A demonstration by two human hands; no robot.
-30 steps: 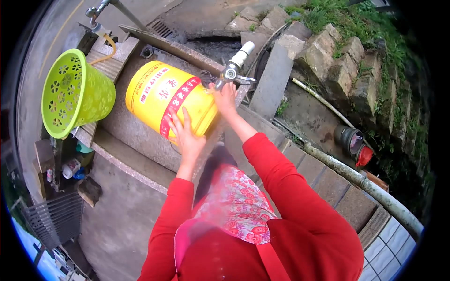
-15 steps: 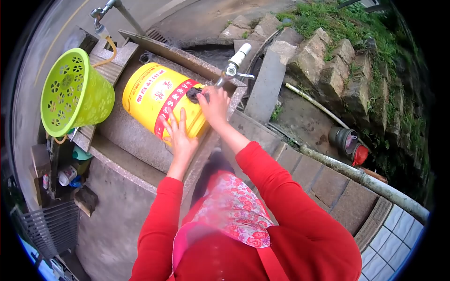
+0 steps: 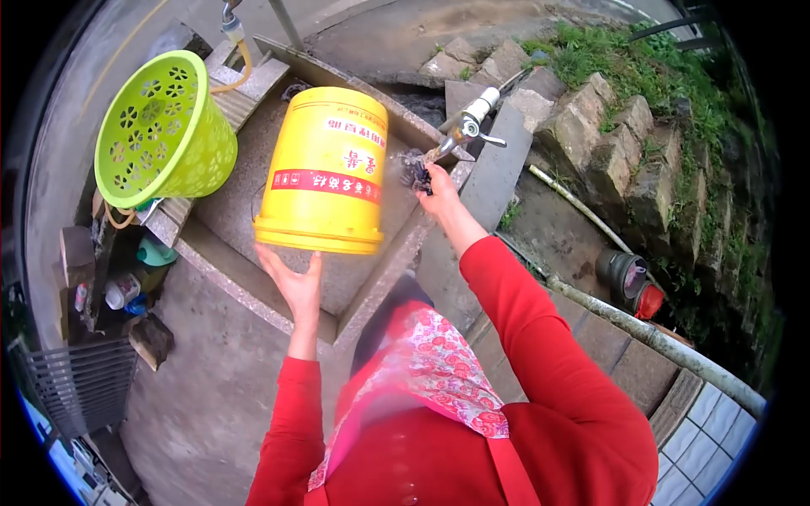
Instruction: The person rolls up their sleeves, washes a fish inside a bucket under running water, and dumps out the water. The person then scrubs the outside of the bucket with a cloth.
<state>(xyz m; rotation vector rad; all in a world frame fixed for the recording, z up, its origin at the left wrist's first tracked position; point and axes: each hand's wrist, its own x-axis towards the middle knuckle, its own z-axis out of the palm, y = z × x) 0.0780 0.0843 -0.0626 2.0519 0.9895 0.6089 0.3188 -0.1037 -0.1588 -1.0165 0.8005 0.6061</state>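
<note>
A yellow plastic bucket (image 3: 325,152) with a red band and printed lettering lies tilted in the stone sink (image 3: 232,228). My left hand (image 3: 291,282) grips it at the near rim, with the thumb on the outside and the other fingers partly hidden behind the edge. To the right of the bucket, my right hand (image 3: 440,190) is closed on a dark crumpled rag (image 3: 413,171). The rag is right under the spout of the metal tap (image 3: 467,128); its exact material is hard to make out.
A green perforated basket (image 3: 169,126) stands on a ledge at the sink's left. Behind it, a second tap (image 3: 232,21) carries a yellowish hose (image 3: 245,67). Stone blocks (image 3: 582,152) and a long pipe (image 3: 658,337) lie to the right, near a dark bucket (image 3: 620,271).
My right hand has carried the rag off the bucket's side to beneath the tap. The bucket has turned, and my left hand has shifted from its side to its near rim.
</note>
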